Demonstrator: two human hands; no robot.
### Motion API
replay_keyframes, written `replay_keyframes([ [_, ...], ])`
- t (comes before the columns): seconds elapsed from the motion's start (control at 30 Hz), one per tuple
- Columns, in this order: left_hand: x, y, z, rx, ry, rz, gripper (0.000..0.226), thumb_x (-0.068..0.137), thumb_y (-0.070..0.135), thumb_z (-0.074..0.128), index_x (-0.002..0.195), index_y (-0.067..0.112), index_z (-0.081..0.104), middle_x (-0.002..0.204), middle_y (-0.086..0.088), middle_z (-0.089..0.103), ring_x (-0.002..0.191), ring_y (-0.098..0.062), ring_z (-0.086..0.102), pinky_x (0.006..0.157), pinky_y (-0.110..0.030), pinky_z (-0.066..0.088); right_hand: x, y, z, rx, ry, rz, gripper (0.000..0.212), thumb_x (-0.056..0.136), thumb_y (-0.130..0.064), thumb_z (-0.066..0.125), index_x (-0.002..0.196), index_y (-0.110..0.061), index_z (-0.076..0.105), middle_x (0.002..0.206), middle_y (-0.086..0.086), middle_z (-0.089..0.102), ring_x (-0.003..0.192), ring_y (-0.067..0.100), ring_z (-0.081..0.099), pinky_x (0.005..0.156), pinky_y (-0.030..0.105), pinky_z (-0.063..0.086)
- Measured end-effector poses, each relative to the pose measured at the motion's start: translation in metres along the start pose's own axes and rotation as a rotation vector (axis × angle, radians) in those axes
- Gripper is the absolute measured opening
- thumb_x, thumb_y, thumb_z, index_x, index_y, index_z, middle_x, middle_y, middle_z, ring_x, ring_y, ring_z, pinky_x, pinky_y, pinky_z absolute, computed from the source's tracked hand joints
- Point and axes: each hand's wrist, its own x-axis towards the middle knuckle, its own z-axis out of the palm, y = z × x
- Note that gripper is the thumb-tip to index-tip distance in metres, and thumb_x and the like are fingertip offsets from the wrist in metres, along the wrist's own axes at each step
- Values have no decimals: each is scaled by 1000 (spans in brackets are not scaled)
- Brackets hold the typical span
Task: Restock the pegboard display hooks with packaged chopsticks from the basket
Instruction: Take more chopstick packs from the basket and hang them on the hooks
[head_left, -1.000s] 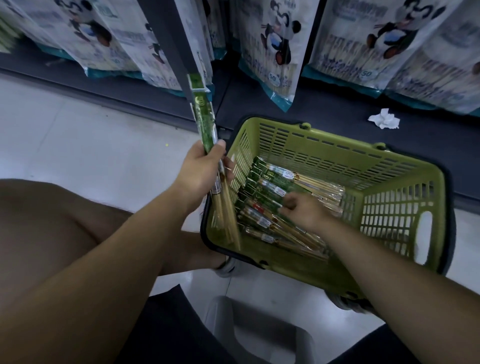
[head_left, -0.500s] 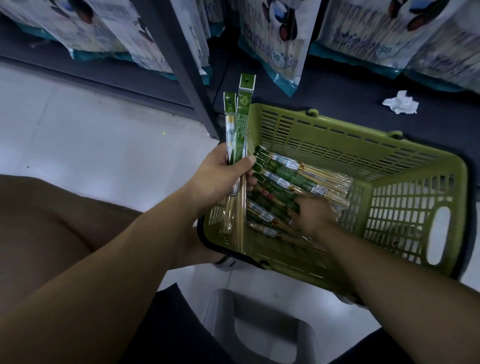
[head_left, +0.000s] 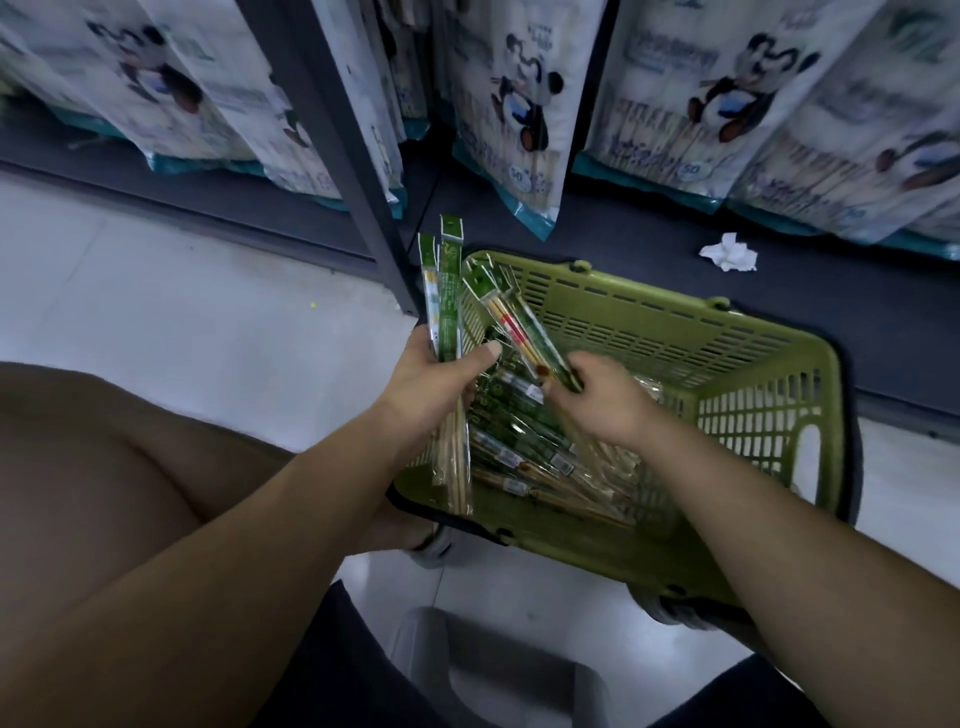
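Left hand (head_left: 431, 389), right hand (head_left: 602, 400) and forearms (head_left: 291, 499) are bare; dark garment (head_left: 332, 675), grey shoe (head_left: 435, 552) below.

Green chopstick packets (head_left: 524, 447) in olive basket (head_left: 769, 395)

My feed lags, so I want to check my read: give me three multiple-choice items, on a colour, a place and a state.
1. The basket is: A red; B green; C blue.
2. The crumpled white paper lies: A in the basket; B on a hook; C on the dark shelf base.
3. The right hand: A grips a chopstick pack; B hangs open; C presses the basket rim.
Answers: 1 B, its slotted walls are olive green. 2 C, it sits on the dark base beyond the basket. 3 A, its fingers curl round the pack above the basket.
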Motion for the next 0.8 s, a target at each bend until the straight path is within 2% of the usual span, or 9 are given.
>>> replay_keyframes([
  [0.1, -6, 5, 10, -48, -23, 16, 94, 59, 59, 89, 137, 23, 50, 123, 5, 71, 110, -13, 70, 94, -35, 55, -7, -40, -9, 80, 57, -101, 13, 97, -32, 67, 87, -34, 58, 83, -10, 64, 74, 8, 61, 56, 26, 41],
  [0.2, -7, 11, 19, -202, -75, 80, 84, 71, 44, 88, 138, 11, 50, 127, -7, 71, 117, -19, 69, 102, -38, 54, -19, -74, -2, 142, 48, -220, 8, 95, -29, 67, 103, -32, 64, 92, -11, 69, 83, 7, 65, 64, 26, 49],
  [0.3, -5, 15, 18, -278, -24, 85, 57, 86, 27, 79, 132, 2, 57, 118, -15, 73, 111, -28, 72, 91, -38, 59, -29, -93, 14, 82, 32, -255, 35, 91, -24, 68, 125, -18, 62, 108, 4, 72, 95, 22, 68, 79, 38, 56],
  [0.4, -1, 14, 7, -339, 127, -7, 43, 89, 22, 77, 124, 2, 61, 105, -17, 74, 92, -31, 76, 72, -39, 63, -30, -97, 25, 205, 18, -233, 26, 91, -25, 73, 114, -16, 67, 97, -1, 71, 81, 15, 66, 72, 36, 54],
  [0.47, 0, 14, 1, -345, 167, -47, 42, 87, 19, 76, 123, 2, 60, 102, -18, 72, 86, -32, 76, 70, -45, 63, -29, -94, 28, 440, -17, -154, 24, 92, -25, 75, 114, -19, 69, 99, -4, 71, 73, 7, 65, 65, 29, 54],
  [0.53, 1, 14, -3, -285, 170, -22, 37, 86, 13, 73, 119, 0, 62, 91, -15, 72, 81, -32, 73, 73, -48, 62, -23, -82, 26, 618, 20, -52, 8, 94, -24, 73, 101, -26, 72, 95, -3, 74, 73, 10, 71, 56, 28, 58],
  [0.6, 0, 16, -8, -219, 136, 32, 30, 88, 9, 71, 114, -3, 62, 78, -11, 70, 67, -28, 69, 67, -45, 60, -13, -59, 25, 510, 96, 37, 4, 96, -25, 70, 93, -29, 71, 95, -3, 75, 80, 17, 74, 58, 32, 61],
  [0.67, -1, 19, -14, -132, 124, 78, 31, 90, 12, 74, 114, -1, 60, 76, -9, 71, 57, -26, 68, 60, -42, 61, -2, -24, 31, 224, 73, 104, 5, 97, -26, 68, 101, -26, 70, 107, -1, 75, 85, 16, 70, 69, 30, 57],
  [0.8, -3, 20, -23, -19, 108, 115, 40, 86, 20, 83, 115, 3, 61, 84, -6, 75, 60, -24, 70, 57, -36, 59, 2, 31, 59, -127, -139, 210, 41, 94, -32, 71, 132, -18, 62, 133, 8, 64, 115, 25, 62, 94, 28, 48],
])
